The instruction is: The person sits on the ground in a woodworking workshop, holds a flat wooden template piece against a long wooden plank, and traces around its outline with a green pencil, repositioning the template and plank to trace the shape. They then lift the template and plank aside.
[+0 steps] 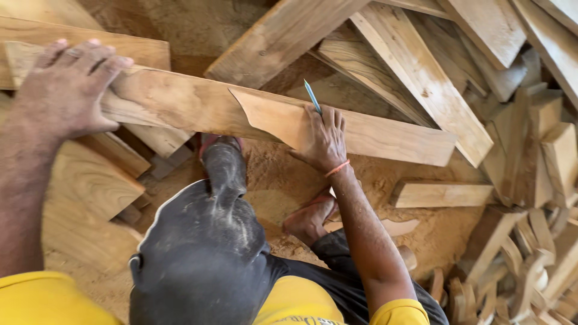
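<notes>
A long wooden plank (180,105) lies across in front of me, raised above the sawdust floor. My left hand (66,90) grips its left end, fingers curled over the far edge. A thin wooden template (271,117) with a curved, notched left end lies flat on the plank's middle. My right hand (322,141) presses down on the template with spread fingers and holds a blue-green pencil (312,96), which points up past the plank's far edge. An orange band is on that wrist.
My bent knee in dusty dark trousers (205,253) and both sandalled feet (310,219) are below the plank on sawdust (277,180). Stacked boards (421,72) lie beyond, blocks (90,186) at left, a short board (442,194) and curved offcuts (518,277) at right.
</notes>
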